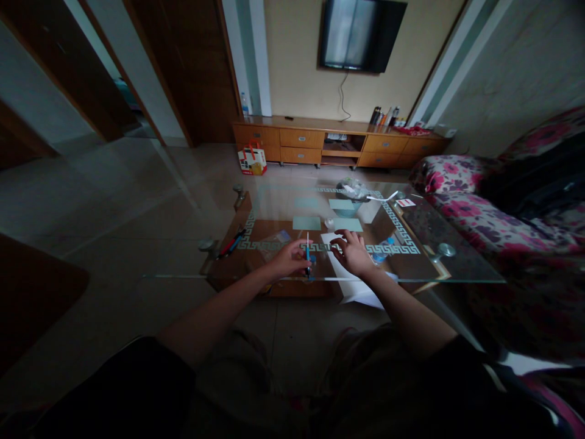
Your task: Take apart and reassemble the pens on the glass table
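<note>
At the near edge of the clear glass coffee table [457, 268], the left hand [287, 260] pinches a slim blue pen [308, 247], shaft pointing to 12 o'clock, while the right hand [354, 255], fingers spread and empty, rests on a white paper sheet [359, 292] at the pen's 3 o'clock.

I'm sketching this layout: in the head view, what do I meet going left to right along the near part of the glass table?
loose pens → left hand → upright blue pen that it holds → right hand, over the white paper → round metal fitting
</note>
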A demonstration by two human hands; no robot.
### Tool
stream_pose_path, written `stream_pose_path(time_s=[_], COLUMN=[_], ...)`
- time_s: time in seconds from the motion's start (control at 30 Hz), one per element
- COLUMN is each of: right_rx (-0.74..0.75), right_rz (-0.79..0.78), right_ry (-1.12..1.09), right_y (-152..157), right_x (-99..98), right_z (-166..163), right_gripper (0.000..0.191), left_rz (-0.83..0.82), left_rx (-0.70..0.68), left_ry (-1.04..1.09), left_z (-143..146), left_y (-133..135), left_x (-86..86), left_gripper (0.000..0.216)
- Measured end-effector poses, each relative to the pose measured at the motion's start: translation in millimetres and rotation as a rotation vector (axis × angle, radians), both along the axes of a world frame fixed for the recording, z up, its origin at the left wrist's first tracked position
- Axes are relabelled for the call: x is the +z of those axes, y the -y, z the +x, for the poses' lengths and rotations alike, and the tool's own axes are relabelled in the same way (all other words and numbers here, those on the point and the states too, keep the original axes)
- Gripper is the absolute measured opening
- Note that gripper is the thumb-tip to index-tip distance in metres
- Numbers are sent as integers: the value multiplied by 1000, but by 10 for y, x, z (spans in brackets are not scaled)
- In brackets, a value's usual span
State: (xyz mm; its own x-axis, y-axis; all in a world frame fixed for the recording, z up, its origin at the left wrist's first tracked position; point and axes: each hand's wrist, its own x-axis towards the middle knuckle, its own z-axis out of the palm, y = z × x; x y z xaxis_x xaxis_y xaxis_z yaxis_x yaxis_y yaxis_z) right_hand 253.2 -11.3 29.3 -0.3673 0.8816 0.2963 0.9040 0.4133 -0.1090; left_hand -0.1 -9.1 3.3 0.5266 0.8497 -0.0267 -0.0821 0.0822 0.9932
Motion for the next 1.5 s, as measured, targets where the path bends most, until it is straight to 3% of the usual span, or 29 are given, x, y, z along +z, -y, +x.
stream_pose_path(time_s=[0.1,0.23,0.47,0.6,0.93,1.23,1.5], right_rx=[27,51,-77,-104,-182,-120,-122], right_rz=[24,-52,-547,-752,-847,-680,-622], right_ry=[-207,-663,-1552,-1835,-1837,-1749,-1662], right_y=[-9,-46,-12,60,130,85,87], right_x=[-33,-120,-173,-107,-14,-86,-97], right_z=[-28,-118,-344,-407,-447,-442,-450], right_gripper=[30,33,39,33,26,35,37], left_rz=[-4,-7,-45,-31,1,-5,-5], left_rx=[-2,-9,-77,-152,-278,-373,-390], left_ry=[6,6,-30,-52,-120,-164,-187], left_z=[4,0,4,4,-25,-32,-33], left_y=[-7,-13,-3,-8,-51,-17,2], left_x=[-9,-6,25,6,-99,-43,-8], left_gripper=[72,73,72,71,72,70,68])
